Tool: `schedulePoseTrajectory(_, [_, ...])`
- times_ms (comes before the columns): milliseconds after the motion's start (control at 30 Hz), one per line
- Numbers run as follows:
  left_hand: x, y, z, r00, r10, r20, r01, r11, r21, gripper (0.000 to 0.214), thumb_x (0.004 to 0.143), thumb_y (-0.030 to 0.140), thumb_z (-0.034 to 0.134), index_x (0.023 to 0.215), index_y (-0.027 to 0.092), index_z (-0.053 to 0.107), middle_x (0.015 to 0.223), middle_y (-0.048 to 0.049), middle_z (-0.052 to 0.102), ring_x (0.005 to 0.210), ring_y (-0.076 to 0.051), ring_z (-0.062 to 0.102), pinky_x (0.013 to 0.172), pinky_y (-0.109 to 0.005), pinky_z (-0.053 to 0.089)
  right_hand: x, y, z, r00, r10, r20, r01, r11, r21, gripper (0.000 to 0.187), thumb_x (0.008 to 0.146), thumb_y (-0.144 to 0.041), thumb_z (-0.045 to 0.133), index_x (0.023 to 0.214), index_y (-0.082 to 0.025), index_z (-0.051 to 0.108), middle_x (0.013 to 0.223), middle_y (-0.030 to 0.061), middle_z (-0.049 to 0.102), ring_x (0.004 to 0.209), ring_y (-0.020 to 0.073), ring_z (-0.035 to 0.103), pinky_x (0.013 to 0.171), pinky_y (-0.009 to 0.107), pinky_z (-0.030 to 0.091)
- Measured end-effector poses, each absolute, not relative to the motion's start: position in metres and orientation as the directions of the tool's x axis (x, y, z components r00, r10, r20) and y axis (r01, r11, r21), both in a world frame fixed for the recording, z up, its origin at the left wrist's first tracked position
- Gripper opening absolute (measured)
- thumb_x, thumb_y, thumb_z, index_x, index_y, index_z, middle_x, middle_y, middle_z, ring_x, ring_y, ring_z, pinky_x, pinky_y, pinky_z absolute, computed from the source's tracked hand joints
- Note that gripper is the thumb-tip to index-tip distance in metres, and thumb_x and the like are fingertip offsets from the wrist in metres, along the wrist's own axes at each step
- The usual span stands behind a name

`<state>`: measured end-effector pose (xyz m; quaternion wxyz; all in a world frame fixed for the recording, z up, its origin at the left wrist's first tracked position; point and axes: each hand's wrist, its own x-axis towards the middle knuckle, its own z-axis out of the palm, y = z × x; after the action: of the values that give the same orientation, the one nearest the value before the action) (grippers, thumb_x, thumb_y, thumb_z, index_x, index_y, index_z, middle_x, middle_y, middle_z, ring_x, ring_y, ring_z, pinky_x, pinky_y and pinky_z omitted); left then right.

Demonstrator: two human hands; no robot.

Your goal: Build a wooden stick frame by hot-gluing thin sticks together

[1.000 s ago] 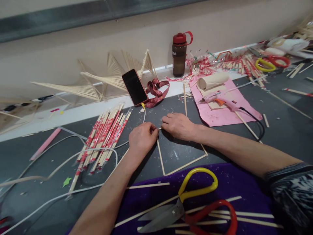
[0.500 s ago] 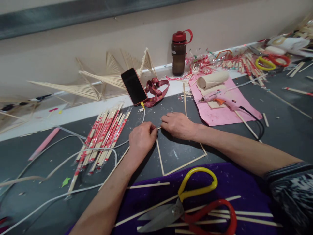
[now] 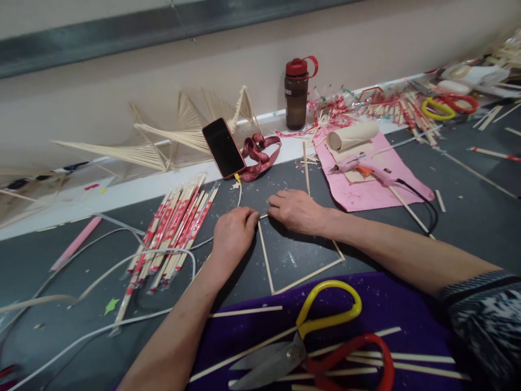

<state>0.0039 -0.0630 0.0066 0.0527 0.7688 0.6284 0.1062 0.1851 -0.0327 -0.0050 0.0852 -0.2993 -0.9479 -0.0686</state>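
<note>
A square frame of thin wooden sticks [image 3: 302, 275] lies flat on the dark floor in front of me. My left hand [image 3: 233, 234] is closed at the frame's far left corner, fingers pinched on the stick ends. My right hand [image 3: 297, 210] rests curled over the frame's top stick, its fingertips pressed on that stick right next to my left hand. The two hands nearly touch at the corner.
Scissors with yellow and red handles [image 3: 325, 336] and loose sticks lie on purple cloth [image 3: 391, 309] near me. Wrapped chopsticks [image 3: 179, 225], white cables [image 3: 122, 260], a phone [image 3: 223, 147], a bottle [image 3: 296, 93], a pink glue gun [image 3: 366, 168] on a pink sheet [image 3: 407, 187], finished stick models [image 3: 163, 136].
Both hands stay at the frame's corner; my left hand's fingers have shifted slightly on the stick ends. The view has tilted a little.
</note>
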Motion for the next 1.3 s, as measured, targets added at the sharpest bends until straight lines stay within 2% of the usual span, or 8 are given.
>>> schedulePoseTrajectory(167, [-0.004,-0.064,0.009,0.226,0.963,0.149,0.921,-0.261,0.290,0.033,0.089,0.034,0.040,0.093,0.020,0.070,0.092,-0.0046,0.070,0.085,-0.018,0.063,0.076,-0.027,0.044,0.186,-0.033,-0.006,-0.813,0.542,0.214,0.569,0.817,0.093,0.017,0.088,-0.014,0.046,0.087,-0.013,0.063,0.085,0.0080,0.058,0.079,0.0181,0.049,0.062,0.030,0.033])
schedulePoseTrajectory(333, [-0.006,-0.068,0.013,0.267,0.955,0.128,0.940,-0.287,0.183,0.031,0.088,0.033,0.041,0.098,0.022,0.069,0.095,-0.0051,0.067,0.086,-0.019,0.062,0.076,-0.028,0.045,0.185,-0.032,-0.007,-0.811,0.544,0.215,0.569,0.819,0.075,0.018,0.088,-0.013,0.045,0.088,-0.013,0.063,0.086,0.0084,0.058,0.079,0.0182,0.049,0.062,0.030,0.034])
schedulePoseTrajectory(533, [-0.010,-0.066,0.012,0.195,0.970,0.143,0.970,-0.212,0.115,0.028,0.087,0.033,0.043,0.094,0.023,0.068,0.096,-0.0042,0.069,0.088,-0.020,0.063,0.074,-0.030,0.046,0.185,-0.032,-0.006,-0.810,0.555,0.189,0.572,0.819,0.045,0.020,0.090,-0.014,0.043,0.087,-0.012,0.062,0.087,0.0093,0.058,0.079,0.0174,0.048,0.063,0.029,0.034])
schedulePoseTrajectory(800, [-0.019,-0.058,0.019,0.084,0.973,0.215,0.980,-0.119,0.157,0.032,0.083,0.022,0.039,0.103,0.019,0.064,0.102,-0.0080,0.066,0.092,-0.022,0.061,0.076,-0.031,0.044,0.185,-0.032,-0.006,-0.804,0.561,0.196,0.582,0.810,0.067,0.015,0.088,-0.015,0.047,0.087,-0.013,0.062,0.088,0.0088,0.058,0.079,0.0183,0.048,0.060,0.029,0.033])
schedulePoseTrajectory(1000, [-0.027,-0.057,0.034,-0.125,0.970,0.208,0.971,0.076,0.226,0.035,0.084,0.027,0.037,0.107,0.023,0.063,0.074,-0.0019,0.066,0.070,-0.019,0.061,0.060,-0.028,0.039,0.185,-0.032,-0.006,-0.808,0.555,0.198,0.576,0.815,0.065,0.014,0.087,-0.014,0.047,0.088,-0.013,0.061,0.087,0.0088,0.059,0.079,0.0180,0.049,0.060,0.029,0.032])
schedulePoseTrajectory(1133, [-0.027,-0.059,0.034,-0.100,0.965,0.242,0.947,0.017,0.322,0.033,0.084,0.035,0.042,0.108,0.024,0.063,0.071,0.0012,0.066,0.064,-0.016,0.060,0.061,-0.025,0.040,0.185,-0.032,-0.005,-0.805,0.562,0.189,0.581,0.812,0.055,0.016,0.087,-0.013,0.046,0.089,-0.013,0.062,0.087,0.0090,0.059,0.078,0.0174,0.049,0.060,0.029,0.032])
schedulePoseTrajectory(1300, [-0.029,-0.057,0.025,0.018,0.966,0.259,0.907,-0.125,0.402,0.032,0.082,0.034,0.048,0.110,0.024,0.062,0.086,0.0006,0.069,0.076,-0.015,0.063,0.070,-0.025,0.045,0.186,-0.032,-0.004,-0.797,0.553,0.242,0.584,0.808,0.080,0.020,0.090,-0.014,0.043,0.096,-0.013,0.062,0.087,0.0079,0.059,0.077,0.0169,0.050,0.062,0.030,0.031])
